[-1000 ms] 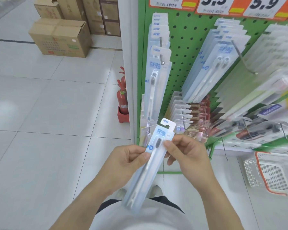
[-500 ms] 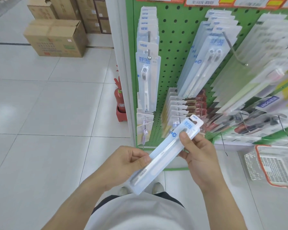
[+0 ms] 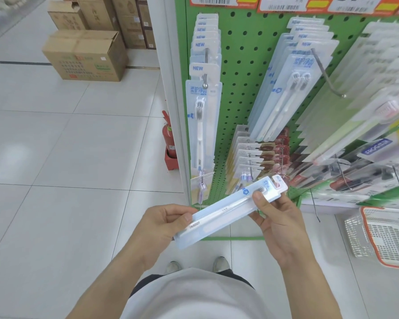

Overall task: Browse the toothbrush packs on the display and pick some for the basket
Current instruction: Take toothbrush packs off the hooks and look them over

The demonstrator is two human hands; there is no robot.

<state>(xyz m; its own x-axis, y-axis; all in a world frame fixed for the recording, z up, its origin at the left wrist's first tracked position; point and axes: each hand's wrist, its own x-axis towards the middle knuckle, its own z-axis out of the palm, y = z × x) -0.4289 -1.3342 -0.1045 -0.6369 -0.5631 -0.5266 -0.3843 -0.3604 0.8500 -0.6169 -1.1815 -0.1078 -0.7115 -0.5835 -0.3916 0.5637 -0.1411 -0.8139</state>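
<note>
1. Change noted: a second ago the toothbrush pack (image 3: 228,209) was held nearly upright; it is now tilted almost flat, header end raised to the right, with the printed face turned up to the camera.
2. Judged meaning: the pack is being read, not yet chosen; nothing has been placed in the basket (image 3: 387,238), which sits low at the right, well apart from the pack.
3. Grip: the left hand (image 3: 164,226) is pinched on the lower end, thumb on top. The right hand (image 3: 279,223) is clamped on the header end, thumb laid across the face.
4. Position: the pack is held in the air between both hands, in front of the green pegboard display (image 3: 242,72).
5. Materials: the pack is a long, flat, pale-blue card under a glossy clear blister, with a slim white brush inside. The basket is white plastic lattice with a red rim.
</note>
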